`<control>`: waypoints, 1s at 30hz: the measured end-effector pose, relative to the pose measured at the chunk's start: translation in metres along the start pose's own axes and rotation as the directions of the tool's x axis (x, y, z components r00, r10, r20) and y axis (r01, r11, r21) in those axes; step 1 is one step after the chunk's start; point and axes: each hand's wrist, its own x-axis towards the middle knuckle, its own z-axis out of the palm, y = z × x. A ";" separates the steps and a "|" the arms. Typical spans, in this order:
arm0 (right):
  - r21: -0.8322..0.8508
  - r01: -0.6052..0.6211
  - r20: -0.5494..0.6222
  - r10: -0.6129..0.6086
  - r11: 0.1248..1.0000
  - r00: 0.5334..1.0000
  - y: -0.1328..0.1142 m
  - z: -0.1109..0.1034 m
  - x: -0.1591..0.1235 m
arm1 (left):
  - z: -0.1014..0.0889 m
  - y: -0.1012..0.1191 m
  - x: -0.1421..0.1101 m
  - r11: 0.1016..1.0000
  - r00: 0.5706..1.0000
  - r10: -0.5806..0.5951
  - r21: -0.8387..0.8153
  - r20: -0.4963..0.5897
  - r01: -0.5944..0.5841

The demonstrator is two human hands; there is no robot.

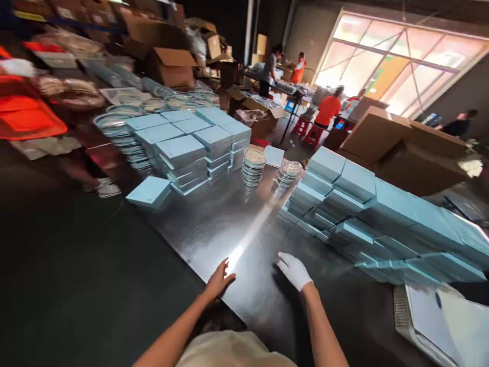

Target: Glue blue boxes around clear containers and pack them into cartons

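My left hand (219,279) is bare and rests with loose, spread fingers on the near edge of the shiny metal bench (229,224), holding nothing. My right hand (294,271) wears a white glove; its fingers are released and lie flat on the bench, also without anything in them. The nearest things to my right hand are the light blue flat boxes (367,209), stacked in rows to the right. Farther on the bench stand two small stacks of round clear lids (252,165), and behind them another block of blue boxes (191,148). One blue box (150,192) lies apart at the left edge. In the back, people in orange vests (328,109) work near cardboard cartons (171,66).
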 end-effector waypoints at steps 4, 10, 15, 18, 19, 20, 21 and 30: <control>0.018 0.025 -0.304 -0.018 1.000 0.953 -0.022 -0.057 0.043 | -0.013 0.023 0.067 0.994 0.989 0.109 0.005 0.104 -0.110; -0.288 -0.007 -0.766 -0.226 0.958 0.602 -0.011 -0.229 0.081 | 0.040 0.124 0.198 0.959 0.910 0.281 -0.058 0.305 -0.277; -0.336 -0.225 -0.665 -0.061 0.915 0.744 0.011 -0.327 0.149 | 0.108 0.214 0.293 0.946 0.889 0.305 -0.004 0.341 -0.323; -0.416 -0.291 -0.511 0.043 0.861 0.858 0.020 -0.332 0.178 | 0.139 0.240 0.326 0.941 0.891 0.282 0.076 0.357 -0.329; -0.455 -0.300 -0.472 0.059 0.839 0.880 0.021 -0.328 0.183 | 0.147 0.244 0.333 0.937 0.888 0.279 0.101 0.365 -0.335; -0.489 -0.308 -0.449 0.067 0.816 0.891 0.021 -0.324 0.186 | 0.154 0.246 0.338 0.931 0.885 0.278 0.122 0.373 -0.344; -0.513 -0.317 -0.444 0.069 0.798 0.893 0.019 -0.319 0.188 | 0.160 0.246 0.342 0.924 0.882 0.280 0.142 0.379 -0.355; -0.560 -0.218 -0.406 -0.036 0.800 0.913 -0.003 -0.304 0.177 | 0.132 0.234 0.345 0.835 0.839 0.370 0.254 0.398 -0.489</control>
